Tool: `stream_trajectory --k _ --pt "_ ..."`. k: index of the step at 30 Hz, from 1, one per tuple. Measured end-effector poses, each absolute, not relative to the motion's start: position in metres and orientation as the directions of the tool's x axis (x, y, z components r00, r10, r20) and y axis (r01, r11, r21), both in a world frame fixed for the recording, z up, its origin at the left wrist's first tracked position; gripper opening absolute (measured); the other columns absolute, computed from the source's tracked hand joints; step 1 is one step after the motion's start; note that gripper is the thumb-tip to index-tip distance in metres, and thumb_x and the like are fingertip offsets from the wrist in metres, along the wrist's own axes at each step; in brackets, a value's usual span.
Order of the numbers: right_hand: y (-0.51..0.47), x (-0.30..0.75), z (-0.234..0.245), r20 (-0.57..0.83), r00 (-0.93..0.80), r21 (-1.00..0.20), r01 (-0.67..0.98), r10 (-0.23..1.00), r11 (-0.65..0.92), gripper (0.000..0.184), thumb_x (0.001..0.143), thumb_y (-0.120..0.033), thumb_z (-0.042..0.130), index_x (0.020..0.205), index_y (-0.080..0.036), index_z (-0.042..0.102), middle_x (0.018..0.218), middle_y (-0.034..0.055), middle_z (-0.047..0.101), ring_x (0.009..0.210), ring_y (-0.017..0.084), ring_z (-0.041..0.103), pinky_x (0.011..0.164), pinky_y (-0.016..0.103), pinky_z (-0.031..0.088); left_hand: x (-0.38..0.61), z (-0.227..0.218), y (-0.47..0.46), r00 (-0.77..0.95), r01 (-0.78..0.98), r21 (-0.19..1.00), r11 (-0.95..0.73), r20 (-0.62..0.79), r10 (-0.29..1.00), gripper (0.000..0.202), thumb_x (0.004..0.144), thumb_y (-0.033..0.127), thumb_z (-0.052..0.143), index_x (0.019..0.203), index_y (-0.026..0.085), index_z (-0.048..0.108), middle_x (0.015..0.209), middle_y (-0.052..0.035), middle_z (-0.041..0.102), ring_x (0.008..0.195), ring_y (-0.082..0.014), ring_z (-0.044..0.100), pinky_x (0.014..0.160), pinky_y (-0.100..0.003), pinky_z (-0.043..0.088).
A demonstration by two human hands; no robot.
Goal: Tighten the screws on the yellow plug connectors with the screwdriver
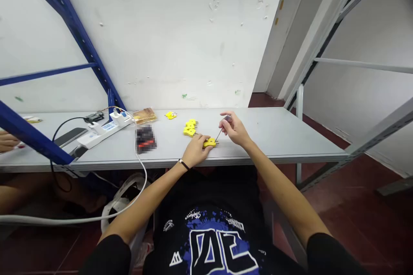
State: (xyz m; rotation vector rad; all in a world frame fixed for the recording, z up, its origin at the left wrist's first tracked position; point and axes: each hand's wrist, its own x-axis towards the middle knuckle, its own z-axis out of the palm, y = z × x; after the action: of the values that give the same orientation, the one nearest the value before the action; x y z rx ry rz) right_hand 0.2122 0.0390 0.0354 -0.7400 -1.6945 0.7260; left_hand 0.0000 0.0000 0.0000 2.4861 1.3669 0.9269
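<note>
A small yellow two-pin plug [211, 142] lies on the table near its front edge. My left hand [197, 149] is closed on this plug, its fingers and thumb pressing it from the left. In my right hand [236, 130] is a thin screwdriver [218, 135], pinched at the handle and slanting down to the left. Its tip meets the top of the plug, or comes very close to it. Just beyond my left hand sit several more yellow plugs [189, 127] in a close group. Farther back lies a loose cluster of small yellow parts [171, 115].
A power strip [109, 128] with adapters and cables stands at the left by a blue frame post [77, 30]. A clear bag [144, 115] and a blurred dark item [146, 139] lie nearby. Another person's hand [8, 142] shows at the far left.
</note>
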Motion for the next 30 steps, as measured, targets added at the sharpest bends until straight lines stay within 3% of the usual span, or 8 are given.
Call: stream_trajectory --k 13,18,24,27,30 --pt "0.033 0.199 0.032 0.687 -0.315 -0.621 0.214 0.655 0.754 0.034 0.102 -0.043 0.051 0.131 -0.025 0.054 0.083 0.0012 0.063 0.072 0.016 0.063 0.072 0.034 0.058 0.001 0.002 -0.001 0.393 0.704 0.426 -0.569 0.433 0.811 0.026 0.092 0.027 0.068 0.117 0.02 0.066 0.107 -0.0082 0.065 0.107 -0.0267 0.06 0.1 -0.044 0.049" --pt "0.027 0.194 0.045 0.763 -0.237 -0.537 0.285 0.601 0.794 0.033 0.097 -0.044 0.06 0.121 -0.024 0.07 0.093 0.006 0.068 0.078 0.017 0.064 0.068 0.033 0.057 0.001 0.002 -0.001 0.384 0.715 0.434 -0.549 0.412 0.826 0.028 0.092 0.029 0.068 0.118 0.018 0.067 0.104 -0.0082 0.066 0.103 -0.0267 0.061 0.097 -0.042 0.051" --pt "0.023 0.183 0.047 0.742 0.046 -0.657 0.246 0.669 0.712 0.036 0.082 -0.047 0.079 0.107 -0.021 0.079 0.084 0.0044 0.075 0.065 0.017 0.068 0.072 0.036 0.062 0.002 0.004 -0.002 0.379 0.728 0.44 -0.526 0.381 0.843 0.029 0.093 0.032 0.067 0.12 0.018 0.068 0.103 -0.0081 0.067 0.105 -0.0272 0.062 0.098 -0.041 0.05" --pt "0.02 0.181 0.048 0.714 0.018 -0.682 0.248 0.7 0.688 0.029 0.086 -0.044 0.074 0.101 -0.02 0.079 0.087 0.006 0.079 0.068 0.019 0.072 0.078 0.039 0.063 0.001 0.004 0.0 0.376 0.744 0.43 -0.512 0.365 0.852 0.029 0.094 0.031 0.066 0.12 0.017 0.068 0.103 -0.0088 0.067 0.105 -0.0273 0.062 0.098 -0.041 0.05" --pt "0.021 0.183 0.047 0.715 -0.07 -0.662 0.252 0.695 0.706 0.03 0.093 -0.041 0.065 0.111 -0.02 0.076 0.092 0.0059 0.079 0.071 0.019 0.073 0.084 0.04 0.063 0.0 0.004 0.001 0.375 0.748 0.43 -0.506 0.356 0.856 0.027 0.095 0.028 0.065 0.119 0.017 0.069 0.105 -0.0091 0.067 0.105 -0.0269 0.062 0.098 -0.04 0.05"
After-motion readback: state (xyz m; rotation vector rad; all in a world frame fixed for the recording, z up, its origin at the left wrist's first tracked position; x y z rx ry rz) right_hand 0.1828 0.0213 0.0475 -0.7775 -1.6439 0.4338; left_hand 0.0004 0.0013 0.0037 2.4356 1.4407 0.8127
